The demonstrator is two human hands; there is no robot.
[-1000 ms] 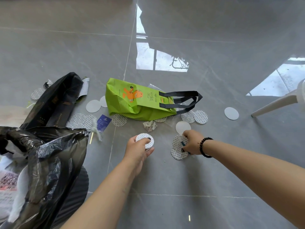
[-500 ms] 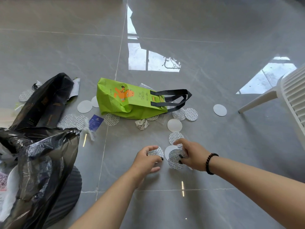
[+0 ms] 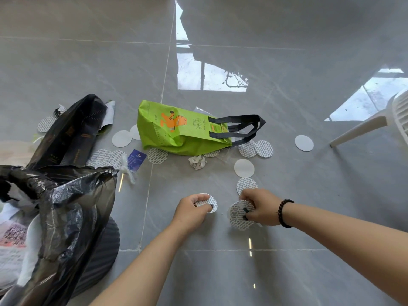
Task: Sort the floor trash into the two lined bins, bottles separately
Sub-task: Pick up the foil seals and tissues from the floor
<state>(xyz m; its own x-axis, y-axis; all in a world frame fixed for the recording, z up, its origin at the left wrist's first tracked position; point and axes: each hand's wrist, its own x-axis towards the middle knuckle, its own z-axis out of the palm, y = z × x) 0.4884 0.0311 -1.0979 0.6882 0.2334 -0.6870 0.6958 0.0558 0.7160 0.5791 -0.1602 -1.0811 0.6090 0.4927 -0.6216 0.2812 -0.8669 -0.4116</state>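
Low over grey floor tiles [image 3: 287,261], both hands at work among scattered round seal discs. Left hand [image 3: 192,209] curled, fingers and thumb pinching one printed disc [image 3: 209,205] by its edge, just off the floor. Right hand [image 3: 259,208], beaded bracelet [image 3: 284,214] at the wrist, fingers bent and gripping a small stack of printed discs [image 3: 237,216], fingertips also touching another printed disc [image 3: 246,184] lying flat just beyond. Further out, a plain white disc [image 3: 244,168], then two overlapping printed discs [image 3: 256,149] beside the black handles of a lime-green tote bag [image 3: 176,131] lying on its side. Near the tote's lower edge, a crumpled paper scrap [image 3: 197,161] and one more printed disc [image 3: 155,156]. To the left of the tote, two plain discs [image 3: 122,138], a small blue card [image 3: 136,161] and a twist of clear plastic wrap [image 3: 128,171]. Off alone at right, a single white disc [image 3: 304,143] near a white plastic chair [image 3: 375,122]. At far left, a bin lined with a black plastic bag [image 3: 72,208], paper and white waste visible inside, and behind it a black paper bag [image 3: 70,131] lying flat. No telling whether any bottle lies in the lined bin.
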